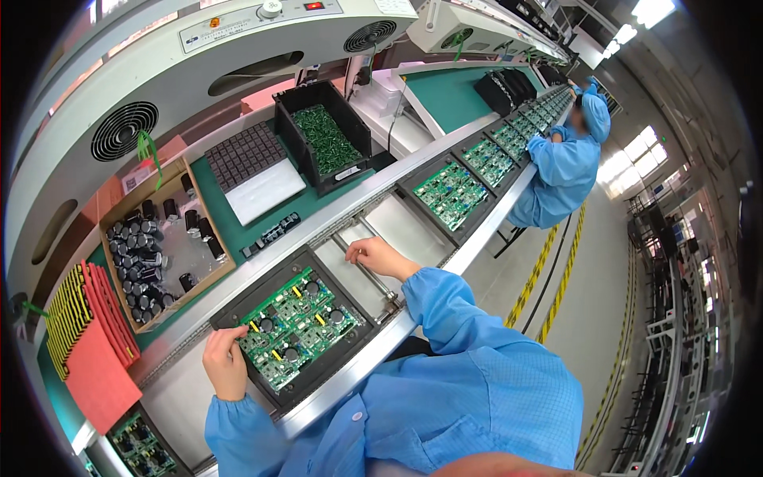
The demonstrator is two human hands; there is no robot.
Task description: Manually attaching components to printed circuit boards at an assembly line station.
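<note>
The green board (300,332) sits in a black tray (254,302) at the lower centre. The left hand (226,362) is at its left edge, fingers bent; whether its grip has anything, I cannot tell. The right hand (381,258), mid-frame, is loosely curled above the rail (367,273); its grip's contents are unclear.

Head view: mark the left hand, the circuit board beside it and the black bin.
Left hand (226,362): head view, back of hand.
Circuit board (299,329): head view, middle of upper face.
Black bin (348,116): head view, inner right wall.
</note>
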